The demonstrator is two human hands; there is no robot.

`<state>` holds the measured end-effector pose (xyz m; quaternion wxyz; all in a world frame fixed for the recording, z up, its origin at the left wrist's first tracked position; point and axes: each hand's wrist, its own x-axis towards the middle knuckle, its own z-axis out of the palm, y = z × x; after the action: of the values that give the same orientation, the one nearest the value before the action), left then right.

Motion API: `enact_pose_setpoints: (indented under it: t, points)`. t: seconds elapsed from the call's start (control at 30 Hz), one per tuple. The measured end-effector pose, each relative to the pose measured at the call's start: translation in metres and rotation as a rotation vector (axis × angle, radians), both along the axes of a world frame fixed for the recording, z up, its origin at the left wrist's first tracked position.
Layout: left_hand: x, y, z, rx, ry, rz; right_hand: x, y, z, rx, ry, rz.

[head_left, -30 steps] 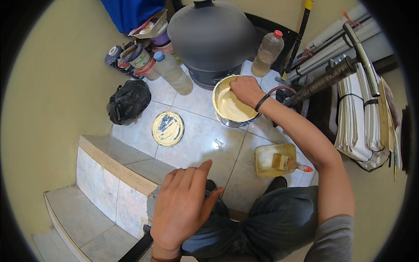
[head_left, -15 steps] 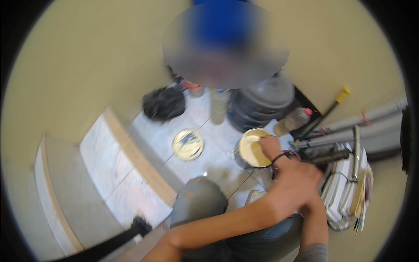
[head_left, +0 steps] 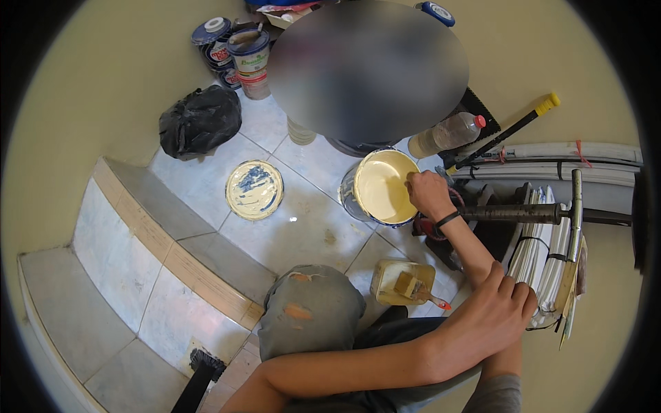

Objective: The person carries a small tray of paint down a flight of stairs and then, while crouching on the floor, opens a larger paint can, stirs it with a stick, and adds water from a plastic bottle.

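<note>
My right hand (head_left: 430,193) has its fingers closed at the right rim of a paint bucket (head_left: 352,189) holding cream paint. My left hand (head_left: 492,316) lies across my right forearm near the elbow, its fingers curled over it. To the bucket's left, a paint-smeared round lid (head_left: 254,190) rests on the tiled floor. A brush (head_left: 410,286) lies in a yellowish plastic tub (head_left: 385,282) below the bucket, near my bent knee.
Tiled steps (head_left: 179,275) rise at left. A black bag (head_left: 200,122), stacked cans (head_left: 249,62) and a red-capped bottle (head_left: 441,138) stand around the back. At right are pipes (head_left: 606,153), a yellow-handled tool (head_left: 513,131), a metal pump (head_left: 523,213) and bundled boards (head_left: 547,275).
My left arm has swung from lower centre to across my right forearm. My right hand is still at the bucket, now on its right rim. The view has shifted and turned.
</note>
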<state>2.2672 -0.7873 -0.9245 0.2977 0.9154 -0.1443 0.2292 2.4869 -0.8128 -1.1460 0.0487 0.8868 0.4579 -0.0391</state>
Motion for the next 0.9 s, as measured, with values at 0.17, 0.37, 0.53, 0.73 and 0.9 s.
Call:
enact_pose_setpoints:
  t: [0.17,0.37,0.53,0.73,0.9]
  points:
    - [0.006,0.018,-0.02,0.094,0.076,0.024,-0.043,0.012,-0.004,-0.129,0.302,0.001]
    - [0.011,0.016,-0.011,0.008,0.032,-0.015,-0.01,0.037,-0.005,0.1,0.159,0.038]
    - [0.008,0.024,-0.016,0.067,0.094,-0.003,-0.013,0.014,-0.013,-0.163,0.007,0.002]
    - [0.01,0.02,-0.019,0.02,0.043,0.088,-0.041,0.038,-0.021,-0.046,0.375,0.068]
    - [0.007,0.011,-0.008,0.006,0.033,0.059,-0.011,0.048,-0.013,0.108,0.061,0.037]
